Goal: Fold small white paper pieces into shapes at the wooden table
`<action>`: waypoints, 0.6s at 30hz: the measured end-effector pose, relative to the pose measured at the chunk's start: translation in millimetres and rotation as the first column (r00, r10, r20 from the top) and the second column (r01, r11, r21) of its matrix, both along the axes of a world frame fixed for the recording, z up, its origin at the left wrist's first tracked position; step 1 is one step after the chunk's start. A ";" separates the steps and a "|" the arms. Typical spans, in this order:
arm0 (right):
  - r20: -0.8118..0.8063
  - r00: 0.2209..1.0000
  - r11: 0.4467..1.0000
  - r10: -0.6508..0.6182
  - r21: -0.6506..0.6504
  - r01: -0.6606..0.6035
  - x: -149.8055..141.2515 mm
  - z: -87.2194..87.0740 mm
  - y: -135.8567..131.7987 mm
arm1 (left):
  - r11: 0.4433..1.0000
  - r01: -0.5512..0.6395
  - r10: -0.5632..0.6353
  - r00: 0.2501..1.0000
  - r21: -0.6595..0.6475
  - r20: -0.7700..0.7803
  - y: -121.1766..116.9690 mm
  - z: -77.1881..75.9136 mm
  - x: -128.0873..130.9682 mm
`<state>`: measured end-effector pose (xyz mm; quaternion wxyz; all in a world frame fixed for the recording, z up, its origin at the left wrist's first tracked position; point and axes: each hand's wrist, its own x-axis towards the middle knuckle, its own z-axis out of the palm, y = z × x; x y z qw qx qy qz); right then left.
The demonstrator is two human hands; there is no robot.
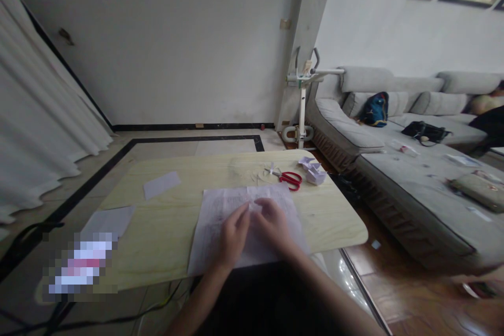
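Firstly, at far left, a white curtain (43,110) hangs in soft vertical folds. Beside it, a pale wood-grained table (334,220) with rounded corners fills the middle; blurred squares (83,262) hide whatever lies at its near left corner. Just behind that patch is a flat slip (107,219), and to its right, farther back, a second slip (161,185); both look thin, light and smooth.

Near the table's front edge lies the sheet (208,220), white, with faint print and shallow creases. It should weigh almost nothing, bend easily, slide on the wood and tear if pulled hard; a side edge or corner, pinched flat, looks the best hold. Over it, the left hand (234,232) is partly curled, thumb and forefinger close together. The right hand (272,224) is rounded, its fingertips bent toward the left's and almost meeting them. A tiny pale bit (252,204) may sit between the fingertips, but blur hides whether either hand grips anything.

Just behind the sheet, thin pale scraps (258,176) lie scattered, light and best pinched by an end. To their right are scissors (284,176), with red looped handles and slim blades aimed left; stiff, heavier than paper, safest taken by the loops. Next comes crumpled paper (315,172), angular, airy and easily squashed, so suited to a loose hold. Farthest right, a padded grey sofa (413,186) stands on a glossy wooden floor (413,296).
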<state>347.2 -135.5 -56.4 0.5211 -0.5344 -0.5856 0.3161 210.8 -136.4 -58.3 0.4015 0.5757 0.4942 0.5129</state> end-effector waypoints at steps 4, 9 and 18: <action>0.027 0.999 0.998 0.029 -0.050 -0.028 1.7 1.2 2.6 | 0.998 0.069 -0.069 0.998 0.009 -0.003 -1.4 1.3 0.1; -0.017 1.000 0.995 0.017 -0.098 -0.019 4.9 8.7 1.4 | 0.987 0.161 -0.161 0.987 -0.009 0.008 -0.7 -1.2 1.1; -0.056 0.995 0.988 0.088 -0.119 -0.094 7.5 17.8 -2.3 | 0.984 0.177 -0.177 0.984 -0.015 -0.007 -2.3 1.0 0.3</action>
